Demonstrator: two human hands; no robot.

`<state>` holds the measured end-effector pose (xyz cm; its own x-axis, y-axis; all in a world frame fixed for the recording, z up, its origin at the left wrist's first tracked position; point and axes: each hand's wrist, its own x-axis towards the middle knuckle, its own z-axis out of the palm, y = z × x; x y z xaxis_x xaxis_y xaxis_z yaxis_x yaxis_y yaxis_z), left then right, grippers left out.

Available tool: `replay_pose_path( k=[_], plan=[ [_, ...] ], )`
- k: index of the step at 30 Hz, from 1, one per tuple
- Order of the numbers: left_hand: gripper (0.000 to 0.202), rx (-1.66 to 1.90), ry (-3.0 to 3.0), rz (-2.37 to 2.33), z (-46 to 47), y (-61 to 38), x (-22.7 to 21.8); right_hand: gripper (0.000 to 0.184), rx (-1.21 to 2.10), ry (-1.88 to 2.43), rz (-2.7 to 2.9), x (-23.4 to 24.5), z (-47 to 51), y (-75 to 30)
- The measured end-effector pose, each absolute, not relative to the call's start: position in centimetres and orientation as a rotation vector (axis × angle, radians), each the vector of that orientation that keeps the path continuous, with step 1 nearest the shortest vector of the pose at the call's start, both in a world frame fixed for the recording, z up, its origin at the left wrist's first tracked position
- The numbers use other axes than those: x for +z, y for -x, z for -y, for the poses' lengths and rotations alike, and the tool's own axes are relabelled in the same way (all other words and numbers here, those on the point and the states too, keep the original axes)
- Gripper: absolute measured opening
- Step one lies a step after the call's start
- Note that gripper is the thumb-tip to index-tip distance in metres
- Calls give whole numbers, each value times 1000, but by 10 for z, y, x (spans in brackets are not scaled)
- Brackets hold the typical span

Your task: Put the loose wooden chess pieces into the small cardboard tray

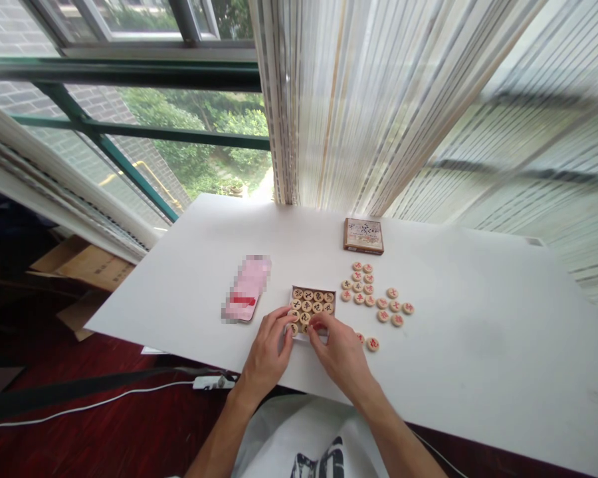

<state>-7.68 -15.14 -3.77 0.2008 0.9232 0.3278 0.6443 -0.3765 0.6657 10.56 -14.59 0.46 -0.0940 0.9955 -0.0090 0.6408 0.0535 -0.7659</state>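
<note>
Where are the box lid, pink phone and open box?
box lid (pixel 363 236), head view, printed top
pink phone (pixel 248 289), head view, middle
open box (pixel 313 289), head view, far rim

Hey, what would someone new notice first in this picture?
The left hand and right hand meet at the near edge of a small open box filled with round wooden pieces, on the white table. Loose discs with red marks lie scattered right of it. A striped curtain hangs behind.
</note>
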Motion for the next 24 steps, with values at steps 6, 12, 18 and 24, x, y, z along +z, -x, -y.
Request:
replay_pose_path(
  k=[6,12,18,24],
  plan=[
    [30,948,-2112,-1442,151,81,-35,8,758,1672,1882,-1,150,-100],
    [33,870,-2160,-1394,150,85,-28,11,671,1731,1935,-2,151,-98],
    [30,858,-2265,-1340,150,85,-23,12,697,1636,1915,3,153,-102],
    [22,877,-2349,-1282,145,80,-16,16,666,1547,1722,7,163,-125]
  ],
)
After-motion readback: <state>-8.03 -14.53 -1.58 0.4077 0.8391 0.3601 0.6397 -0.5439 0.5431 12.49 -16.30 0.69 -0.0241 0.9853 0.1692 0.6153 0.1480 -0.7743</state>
